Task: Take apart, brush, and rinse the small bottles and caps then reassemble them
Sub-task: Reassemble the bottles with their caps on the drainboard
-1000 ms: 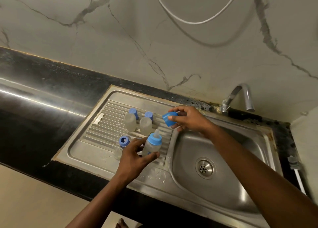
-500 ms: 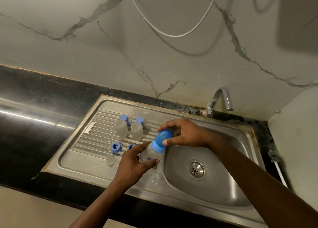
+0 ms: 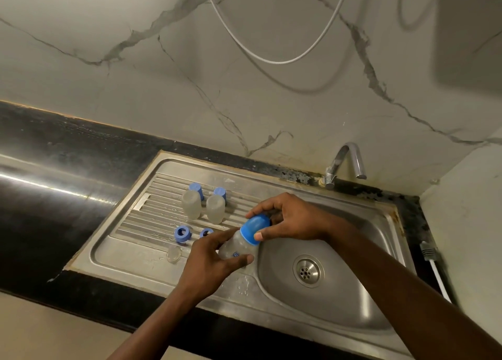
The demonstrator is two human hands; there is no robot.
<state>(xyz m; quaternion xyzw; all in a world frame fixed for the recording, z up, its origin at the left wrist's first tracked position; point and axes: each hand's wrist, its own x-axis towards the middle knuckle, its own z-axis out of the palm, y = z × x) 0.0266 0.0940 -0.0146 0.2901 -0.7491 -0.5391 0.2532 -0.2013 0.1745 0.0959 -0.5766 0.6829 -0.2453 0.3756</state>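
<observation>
My left hand [image 3: 214, 253] was wrapped round the body of a small clear bottle [image 3: 236, 247], fingers curled over its far side and thumb along the near side. I held it tilted, its top leaning up and to the right, above the ridge where the drainboard [image 3: 130, 232] meets the basin [image 3: 353, 291]. My right hand [image 3: 293, 221] gripped the blue cap [image 3: 255, 228] sitting on the top of that bottle, thumb pressed on its near rim and the other fingers curled over its far side.

On the ribbed part of the drainboard, a second bottle [image 3: 191, 204] and a third bottle [image 3: 216, 208] stood side by side, close but apart. A second cap [image 3: 196, 190] and a third cap [image 3: 220, 192], both blue, stood just behind them, one behind each. Nearer to me lay a blue left ring [image 3: 182, 234] and a right ring [image 3: 206, 233], the latter partly hidden by my left hand. A small clear piece [image 3: 173, 253] lay on the flat steel in front of the rings; I could not tell what it was.

The drain [image 3: 308, 270] sat in the middle of the basin, below my right wrist. The tap [image 3: 345, 164] rose from the back edge, spout bent down. The black tabletop [image 3: 54, 196] ran off to the left, and a grey hose [image 3: 271, 58] hung in a loop on the marbled wall.
</observation>
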